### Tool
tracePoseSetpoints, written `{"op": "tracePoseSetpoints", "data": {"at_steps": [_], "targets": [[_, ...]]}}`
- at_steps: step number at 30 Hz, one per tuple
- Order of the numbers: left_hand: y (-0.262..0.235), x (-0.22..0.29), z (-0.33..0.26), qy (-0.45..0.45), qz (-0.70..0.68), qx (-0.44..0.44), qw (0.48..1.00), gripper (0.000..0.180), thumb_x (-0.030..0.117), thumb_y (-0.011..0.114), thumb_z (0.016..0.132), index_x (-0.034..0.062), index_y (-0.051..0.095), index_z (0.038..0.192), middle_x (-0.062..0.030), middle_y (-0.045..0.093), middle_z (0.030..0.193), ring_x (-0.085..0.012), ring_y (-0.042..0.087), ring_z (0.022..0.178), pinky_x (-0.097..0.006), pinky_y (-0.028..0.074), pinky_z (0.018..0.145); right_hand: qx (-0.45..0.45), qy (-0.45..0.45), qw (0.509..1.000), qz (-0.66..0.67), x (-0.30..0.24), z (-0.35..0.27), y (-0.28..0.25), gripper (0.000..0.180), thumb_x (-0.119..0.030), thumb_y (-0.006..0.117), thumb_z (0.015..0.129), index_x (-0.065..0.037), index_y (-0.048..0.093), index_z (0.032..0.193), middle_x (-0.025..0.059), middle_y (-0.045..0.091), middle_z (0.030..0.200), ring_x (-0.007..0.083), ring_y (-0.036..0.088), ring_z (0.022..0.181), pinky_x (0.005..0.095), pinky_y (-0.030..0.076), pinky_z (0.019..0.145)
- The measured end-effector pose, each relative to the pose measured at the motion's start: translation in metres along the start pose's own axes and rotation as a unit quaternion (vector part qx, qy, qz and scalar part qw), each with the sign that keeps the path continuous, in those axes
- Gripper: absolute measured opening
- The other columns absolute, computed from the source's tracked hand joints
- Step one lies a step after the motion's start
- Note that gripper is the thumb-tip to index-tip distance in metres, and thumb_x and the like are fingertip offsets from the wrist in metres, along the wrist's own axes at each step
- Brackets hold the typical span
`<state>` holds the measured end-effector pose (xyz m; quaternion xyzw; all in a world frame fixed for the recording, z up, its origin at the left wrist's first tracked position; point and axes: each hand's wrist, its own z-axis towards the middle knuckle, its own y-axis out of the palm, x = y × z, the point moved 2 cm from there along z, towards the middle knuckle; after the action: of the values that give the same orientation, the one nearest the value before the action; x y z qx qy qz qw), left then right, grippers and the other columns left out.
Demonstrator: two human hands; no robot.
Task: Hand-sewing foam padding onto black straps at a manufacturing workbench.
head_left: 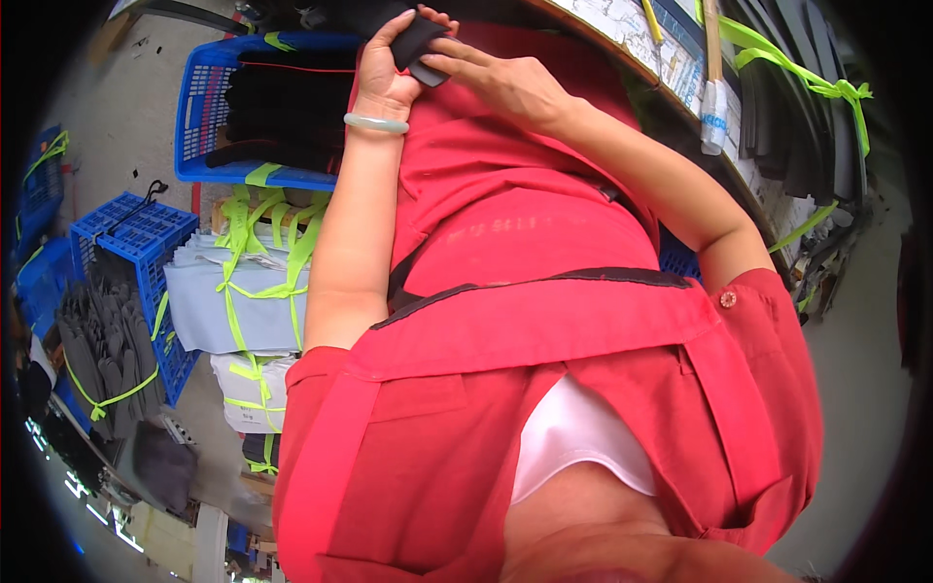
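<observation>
Red cloth fills most of the view: the person's red short-sleeved work garment spreads across the middle, both bare forearms running up over it toward the top edge. To the left stands a blue plastic lattice crate loaded with dark flat pieces, and below it lie pale grey fabric stacks tied with neon-yellow strips. Along the upper right curves a paper-covered bench edge. Smaller than any of these, a small black flat fabric piece sits at the top centre, gripped in the left hand, whose fingers curl closed around its left side; a pale green bangle rings that wrist. The right hand lies just right of the piece, fingers extended and fairly flat, fingertips touching its lower edge. The piece's long axis tilts from lower right to upper left, the left hand being nearer.
</observation>
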<state>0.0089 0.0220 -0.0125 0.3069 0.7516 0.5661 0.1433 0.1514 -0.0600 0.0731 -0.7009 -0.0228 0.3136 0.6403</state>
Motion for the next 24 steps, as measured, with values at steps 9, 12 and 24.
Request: {"op": "tracePoseSetpoints", "data": {"at_steps": [9, 12, 24], "targets": [[0.015, -0.007, -0.019, 0.021, 0.028, -0.010, 0.999, 0.028, 0.017, 0.055, 0.094, -0.0028, 0.054, 0.113, -0.0169, 0.060, 0.113, -0.0333, 0.054, 0.117, -0.045, 0.039, 0.106, 0.018, -0.027, 0.999, 0.028, 0.006, 0.018, 0.003, 0.035, -0.007, 0.049, 0.086, -0.016, 0.058, 0.118, 0.0057, 0.062, 0.111, 0.0336, 0.066, 0.079, 0.0417, 0.054, 0.063], [0.010, -0.004, -0.022, 0.045, 0.051, 0.005, 0.998, 0.025, 0.016, 0.056, 0.094, -0.0001, 0.055, 0.112, -0.0157, 0.062, 0.109, -0.0312, 0.057, 0.110, -0.045, 0.042, 0.103, -0.037, -0.009, 0.998, 0.047, -0.002, 0.007, -0.004, 0.037, -0.006, 0.051, 0.084, -0.018, 0.058, 0.118, 0.0055, 0.062, 0.111, 0.0333, 0.066, 0.079, 0.0419, 0.053, 0.062], [0.025, 0.024, -0.073, 0.121, 0.062, 0.028, 0.990, 0.019, 0.012, 0.057, 0.094, 0.0022, 0.053, 0.109, -0.0099, 0.062, 0.092, -0.0289, 0.061, 0.094, -0.045, 0.049, 0.092, 0.057, -0.151, 0.981, 0.109, -0.036, 0.022, -0.010, 0.033, -0.002, 0.063, 0.080, -0.012, 0.066, 0.112, 0.0138, 0.068, 0.096, 0.0300, 0.067, 0.084, 0.0356, 0.056, 0.072]]}}
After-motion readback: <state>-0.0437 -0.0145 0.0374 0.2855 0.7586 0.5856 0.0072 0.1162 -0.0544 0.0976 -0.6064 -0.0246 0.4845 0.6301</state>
